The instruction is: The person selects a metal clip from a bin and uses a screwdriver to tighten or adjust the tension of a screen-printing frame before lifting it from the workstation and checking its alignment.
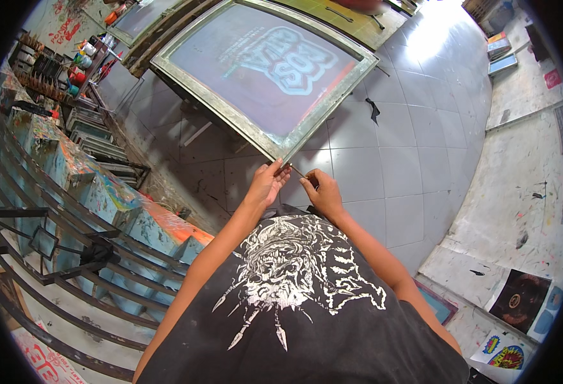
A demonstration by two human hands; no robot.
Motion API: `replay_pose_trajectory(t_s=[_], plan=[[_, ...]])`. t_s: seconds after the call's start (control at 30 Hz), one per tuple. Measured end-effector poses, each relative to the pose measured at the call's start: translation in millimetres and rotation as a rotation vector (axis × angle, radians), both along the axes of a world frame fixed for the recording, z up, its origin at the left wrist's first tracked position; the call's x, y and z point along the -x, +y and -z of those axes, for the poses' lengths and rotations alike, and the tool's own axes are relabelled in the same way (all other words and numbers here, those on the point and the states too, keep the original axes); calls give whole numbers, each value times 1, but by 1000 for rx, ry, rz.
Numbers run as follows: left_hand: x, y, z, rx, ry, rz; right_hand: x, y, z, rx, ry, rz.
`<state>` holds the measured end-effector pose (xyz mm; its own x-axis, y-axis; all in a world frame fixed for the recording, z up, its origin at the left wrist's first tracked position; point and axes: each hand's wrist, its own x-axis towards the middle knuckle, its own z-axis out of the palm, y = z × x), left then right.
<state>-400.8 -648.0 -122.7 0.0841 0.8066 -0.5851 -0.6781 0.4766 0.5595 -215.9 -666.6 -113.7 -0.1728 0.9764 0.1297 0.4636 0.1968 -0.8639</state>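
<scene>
A large screen-printing frame [320,109] with a translucent purplish mesh and pale stencil lettering lies tilted across the upper middle, its near corner pointing toward me. My left hand [266,184] grips that corner, thumb up at its edge. Just right and slightly lower, my right hand [320,192] is closed on a thin metal tool [296,171], whose far end meets the frame's corner near my left fingers. What exactly the tool is, I cannot tell.
Curved black metal bars [51,256] and paint-stained steps [115,192] fill the left. Paint containers [80,73] and stacked screens [92,137] stand behind. A yellow-green surface [352,19] lies beyond the frame. Grey tiled floor [409,160] runs right to a stained wall [505,192].
</scene>
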Motion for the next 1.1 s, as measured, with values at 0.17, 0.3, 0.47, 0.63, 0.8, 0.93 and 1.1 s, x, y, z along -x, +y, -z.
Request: replay_pose_trajectory(t_s=[0.17,0.3,0.47,0.63,0.8,0.93,1.1], plan=[[0,0,3,-11,-7,15,-1,3,-1,178,79,-21],[-2,1,2,-14,3,23,-10,9,39,1174,1328,-111],[0,0,6,-19,-4,13,6,2,23,626,564,48],[1,-1,5,-14,-6,3,6,6,4,280,210,7],[-4,1,2,-20,-4,2,-8,11,31,1318,1350,-184],[-3,1,2,-11,3,-10,8,3,10,363,277,80],[-3,1,2,-17,-3,-4,4,9,16,612,392,51]])
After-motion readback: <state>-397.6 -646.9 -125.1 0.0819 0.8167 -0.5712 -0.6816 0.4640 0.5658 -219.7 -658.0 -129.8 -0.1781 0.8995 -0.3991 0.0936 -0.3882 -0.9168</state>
